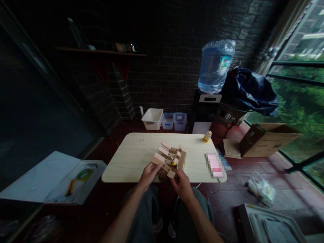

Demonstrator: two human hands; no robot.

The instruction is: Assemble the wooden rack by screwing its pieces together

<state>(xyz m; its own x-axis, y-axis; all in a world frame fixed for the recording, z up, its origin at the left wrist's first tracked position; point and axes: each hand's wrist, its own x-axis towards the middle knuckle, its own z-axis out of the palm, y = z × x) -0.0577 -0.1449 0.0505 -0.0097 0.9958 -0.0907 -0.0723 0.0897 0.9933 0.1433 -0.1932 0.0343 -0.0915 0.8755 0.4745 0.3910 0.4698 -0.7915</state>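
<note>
Just below the middle of the frame, a slatted wooden piece [164, 151] rests on the worktop [126, 158]; the left hand [149, 173] pinches its near-left slat, the right hand [182, 184] seems closed around a yellow-handled tool [175, 165]. It looks light and stiff, steadiest held by its thick base [184, 158], not its slim slats

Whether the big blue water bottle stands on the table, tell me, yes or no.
No, the blue water bottle sits on top of the dark dispenser, beyond the table's far edge.
</note>
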